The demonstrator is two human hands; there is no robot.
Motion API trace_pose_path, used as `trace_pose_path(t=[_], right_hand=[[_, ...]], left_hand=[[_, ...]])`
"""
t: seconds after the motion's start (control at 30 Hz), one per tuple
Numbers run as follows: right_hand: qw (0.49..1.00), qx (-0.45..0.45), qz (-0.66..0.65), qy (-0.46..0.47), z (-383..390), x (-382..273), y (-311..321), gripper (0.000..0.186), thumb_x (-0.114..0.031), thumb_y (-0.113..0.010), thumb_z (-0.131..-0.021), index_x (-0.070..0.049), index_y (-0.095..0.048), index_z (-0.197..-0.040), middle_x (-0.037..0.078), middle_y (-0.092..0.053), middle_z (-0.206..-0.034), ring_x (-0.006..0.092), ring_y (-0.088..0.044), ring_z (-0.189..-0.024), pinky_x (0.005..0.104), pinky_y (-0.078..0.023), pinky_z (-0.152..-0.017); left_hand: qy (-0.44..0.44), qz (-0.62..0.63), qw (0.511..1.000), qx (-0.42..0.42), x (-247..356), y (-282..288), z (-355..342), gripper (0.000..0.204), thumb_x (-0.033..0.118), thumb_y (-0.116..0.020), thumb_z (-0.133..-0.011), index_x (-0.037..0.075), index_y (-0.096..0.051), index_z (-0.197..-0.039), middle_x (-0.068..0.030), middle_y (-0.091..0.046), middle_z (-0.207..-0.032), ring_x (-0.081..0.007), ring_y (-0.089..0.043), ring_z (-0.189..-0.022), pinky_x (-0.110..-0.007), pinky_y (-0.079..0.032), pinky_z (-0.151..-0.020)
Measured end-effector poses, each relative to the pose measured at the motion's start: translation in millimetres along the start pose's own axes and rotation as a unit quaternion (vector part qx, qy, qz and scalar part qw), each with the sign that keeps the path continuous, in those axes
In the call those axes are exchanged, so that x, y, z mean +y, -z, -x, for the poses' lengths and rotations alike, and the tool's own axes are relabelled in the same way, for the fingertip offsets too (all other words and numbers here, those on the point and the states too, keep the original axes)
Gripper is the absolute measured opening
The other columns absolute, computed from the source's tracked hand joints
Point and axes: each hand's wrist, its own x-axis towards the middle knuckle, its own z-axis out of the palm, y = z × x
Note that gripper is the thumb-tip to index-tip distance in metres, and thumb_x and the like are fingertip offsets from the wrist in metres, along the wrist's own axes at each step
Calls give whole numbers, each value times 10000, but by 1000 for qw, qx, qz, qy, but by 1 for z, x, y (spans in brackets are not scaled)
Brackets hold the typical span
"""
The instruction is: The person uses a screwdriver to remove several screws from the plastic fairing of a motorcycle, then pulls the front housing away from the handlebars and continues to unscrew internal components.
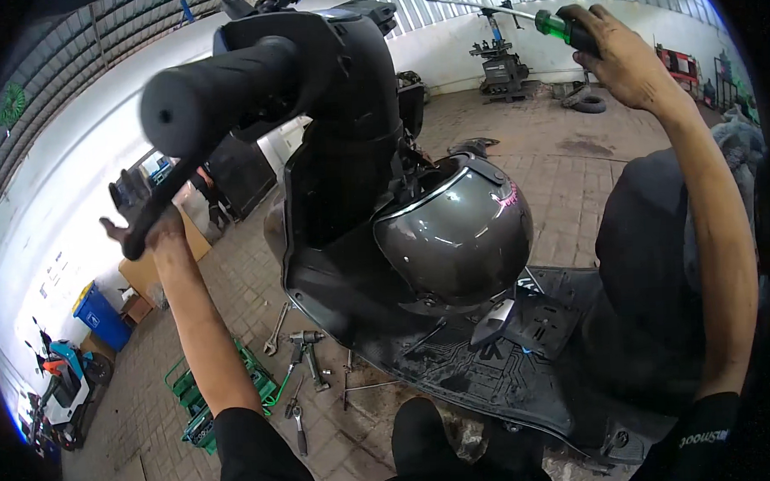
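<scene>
My right hand [609, 59] is raised at the upper right, gripping a green-and-black screwdriver [556, 27] with its long shaft pointing left. My left hand [143, 212] is at the left with fingers spread, partly behind the black brake lever [164, 198] under the scooter's handlebar grip [190, 98]. The scooter's black front column [339, 182] stands in the middle. A glossy dark grey helmet [454, 237] rests against it, above the footboard [486, 382], where a loose dark bracket [535, 324] lies.
A green toolbox [189, 387], wrenches [277, 327] and an air gun [308, 347] lie on the paved floor. A person [216, 201] stands behind at left, near a blue bin [100, 313] and parked scooters [73, 374]. A tyre machine [502, 68] is at the back; a dark seat [634, 230] is at right.
</scene>
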Motion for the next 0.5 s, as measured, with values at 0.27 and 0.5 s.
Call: trace_pose_path(t=[0.27, 0.5], right_hand=[[988, -148, 43, -16, 4, -4, 6, 460, -33, -551, -737, -38, -455, -1186, 224, -556, -995, 374, -549, -948, 428, -442, -828], [985, -161, 57, -4, 11, 20, 10, 430, -63, -610, -708, -40, -466, -1113, 211, -566, -891, 390, -542, -879, 430, -438, -781]], left_hand=[[-155, -38, 850, -502, -23, -108, 114, 720, 650, -410, -796, 29, -503, -1148, -185, -566, -994, -303, -524, -968, -408, -406, -875], [-173, -319, 740, -567, 2, -154, 170, 867, 862, -456, -561, 34, -535, -804, -121, -564, -799, -269, -552, -775, -403, -434, -726]])
